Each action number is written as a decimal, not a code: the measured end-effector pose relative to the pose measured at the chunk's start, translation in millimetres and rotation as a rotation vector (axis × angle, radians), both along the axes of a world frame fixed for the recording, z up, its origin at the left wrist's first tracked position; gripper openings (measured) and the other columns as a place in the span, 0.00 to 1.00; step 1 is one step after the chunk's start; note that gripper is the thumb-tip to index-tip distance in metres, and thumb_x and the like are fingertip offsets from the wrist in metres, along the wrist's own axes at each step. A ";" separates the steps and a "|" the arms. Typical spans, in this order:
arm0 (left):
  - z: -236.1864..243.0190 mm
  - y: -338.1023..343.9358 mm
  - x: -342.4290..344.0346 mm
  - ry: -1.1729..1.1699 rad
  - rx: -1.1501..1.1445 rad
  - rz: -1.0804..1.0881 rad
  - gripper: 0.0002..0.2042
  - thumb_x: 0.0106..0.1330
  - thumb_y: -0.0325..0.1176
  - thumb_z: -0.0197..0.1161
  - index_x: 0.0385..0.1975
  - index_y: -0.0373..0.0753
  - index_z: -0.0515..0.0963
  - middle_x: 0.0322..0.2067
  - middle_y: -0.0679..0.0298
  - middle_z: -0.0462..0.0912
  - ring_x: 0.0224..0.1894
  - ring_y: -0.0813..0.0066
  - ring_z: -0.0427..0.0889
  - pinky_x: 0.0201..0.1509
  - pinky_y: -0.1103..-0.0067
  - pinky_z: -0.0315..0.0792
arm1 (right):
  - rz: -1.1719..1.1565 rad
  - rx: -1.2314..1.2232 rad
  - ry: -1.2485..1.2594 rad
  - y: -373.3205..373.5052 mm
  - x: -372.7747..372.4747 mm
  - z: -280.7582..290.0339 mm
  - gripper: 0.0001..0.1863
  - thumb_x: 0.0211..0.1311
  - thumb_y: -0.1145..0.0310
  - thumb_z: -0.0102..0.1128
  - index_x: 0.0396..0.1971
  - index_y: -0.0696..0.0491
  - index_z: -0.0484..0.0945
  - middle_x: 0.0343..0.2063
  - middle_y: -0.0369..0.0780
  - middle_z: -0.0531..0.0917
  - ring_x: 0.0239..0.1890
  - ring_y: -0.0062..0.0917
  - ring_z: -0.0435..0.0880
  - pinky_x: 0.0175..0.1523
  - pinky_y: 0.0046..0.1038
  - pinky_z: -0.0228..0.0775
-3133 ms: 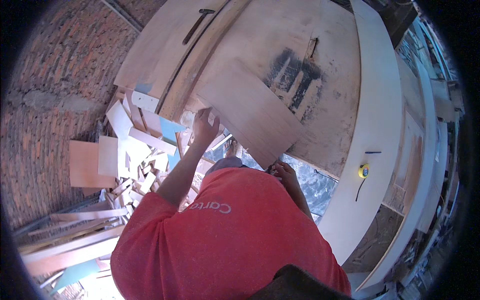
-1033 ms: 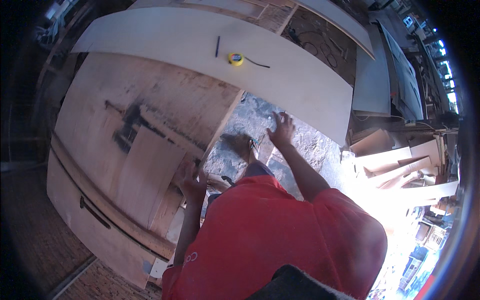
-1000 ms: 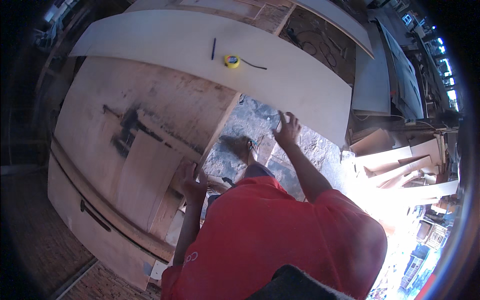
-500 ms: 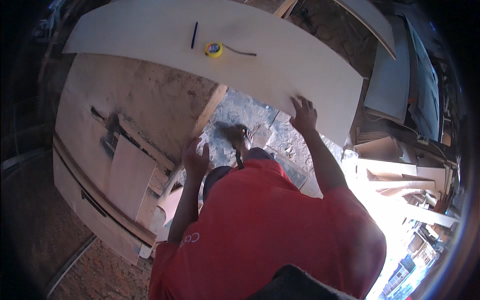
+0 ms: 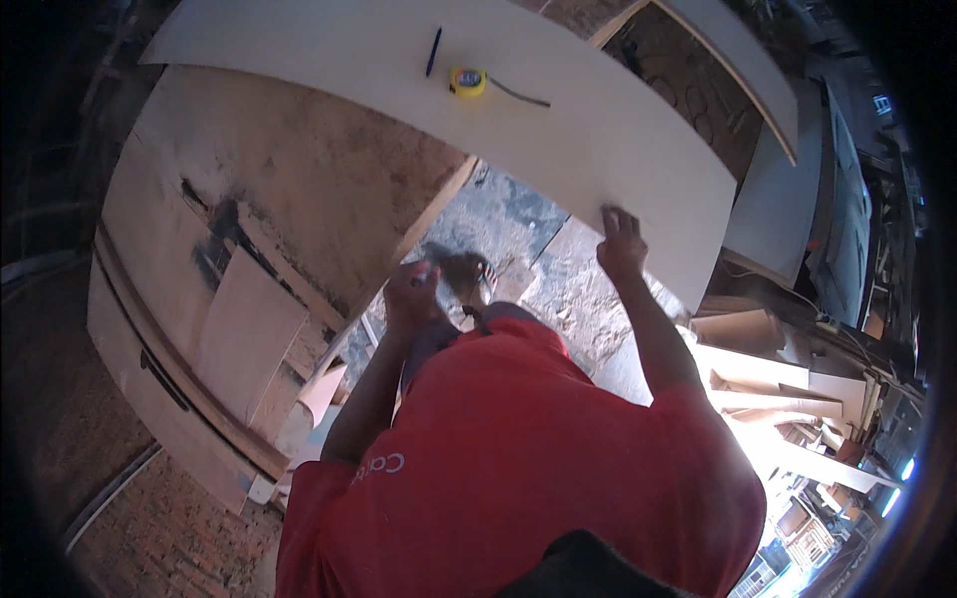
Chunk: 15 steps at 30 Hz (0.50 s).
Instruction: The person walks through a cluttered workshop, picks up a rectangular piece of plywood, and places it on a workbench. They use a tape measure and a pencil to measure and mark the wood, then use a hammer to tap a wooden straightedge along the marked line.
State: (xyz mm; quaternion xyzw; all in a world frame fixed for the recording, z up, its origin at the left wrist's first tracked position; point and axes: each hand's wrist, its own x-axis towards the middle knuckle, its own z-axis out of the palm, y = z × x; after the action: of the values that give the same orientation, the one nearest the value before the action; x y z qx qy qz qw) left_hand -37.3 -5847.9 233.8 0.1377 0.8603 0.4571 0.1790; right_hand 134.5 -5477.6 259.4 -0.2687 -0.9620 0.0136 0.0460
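Observation:
A long pale board [image 5: 558, 130] lies across the far side of the worktable. My right hand [image 5: 622, 246] rests at its near edge, fingertips apart on the top face. On the board lie a yellow tape measure [image 5: 467, 82], with a short dark strip extending from it, and a dark blue pen [image 5: 435, 52]. My left hand [image 5: 411, 291] is curled closed beside the inner edge of the brown tabletop [image 5: 329, 149]; what it holds, if anything, is hidden.
A thin wood panel [image 5: 254, 334] and narrow strips lie on the table's left part. Large sheets [image 5: 783, 199] lean at the right. Below them are piled offcuts [image 5: 758, 374] in bright light. Between my hands shows the rough floor [image 5: 508, 214], with my foot on it.
My left hand has gone from spread fingers to curled ones and moved slightly right. My right hand stays at the board's edge. The whole view has shifted a little, the tape measure and pen with it.

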 end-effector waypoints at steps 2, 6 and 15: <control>-9.6 11.9 -6.4 -0.157 0.153 -0.054 0.18 0.60 0.39 0.70 0.41 0.29 0.82 0.40 0.52 0.86 0.44 0.60 0.85 0.49 0.72 0.77 | 0.028 0.027 -0.023 -11.1 1.5 -4.7 0.34 0.40 0.79 0.55 0.55 0.48 0.73 0.53 0.38 0.76 0.56 0.36 0.75 0.47 0.37 0.81; 7.7 42.1 -24.5 -0.447 0.287 -0.175 0.19 0.63 0.42 0.69 0.42 0.30 0.82 0.39 0.57 0.86 0.44 0.74 0.84 0.48 0.74 0.76 | 0.050 0.049 0.018 -39.6 4.4 12.4 0.33 0.38 0.79 0.58 0.54 0.49 0.75 0.49 0.40 0.77 0.54 0.36 0.76 0.47 0.37 0.79; -6.9 131.8 -54.3 -1.200 0.808 -0.042 0.36 0.60 0.50 0.71 0.62 0.36 0.67 0.54 0.62 0.76 0.59 0.64 0.73 0.59 0.65 0.68 | 0.120 0.063 -0.019 -92.7 4.7 69.1 0.32 0.44 0.75 0.60 0.56 0.42 0.75 0.50 0.36 0.76 0.60 0.34 0.73 0.66 0.50 0.61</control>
State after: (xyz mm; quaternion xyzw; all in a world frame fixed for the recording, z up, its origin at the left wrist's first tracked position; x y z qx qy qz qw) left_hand -91.6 -5716.1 226.9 -0.0654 0.3749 0.7326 0.5644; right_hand 139.2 -5570.3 328.6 -0.2092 -0.9767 -0.0168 0.0443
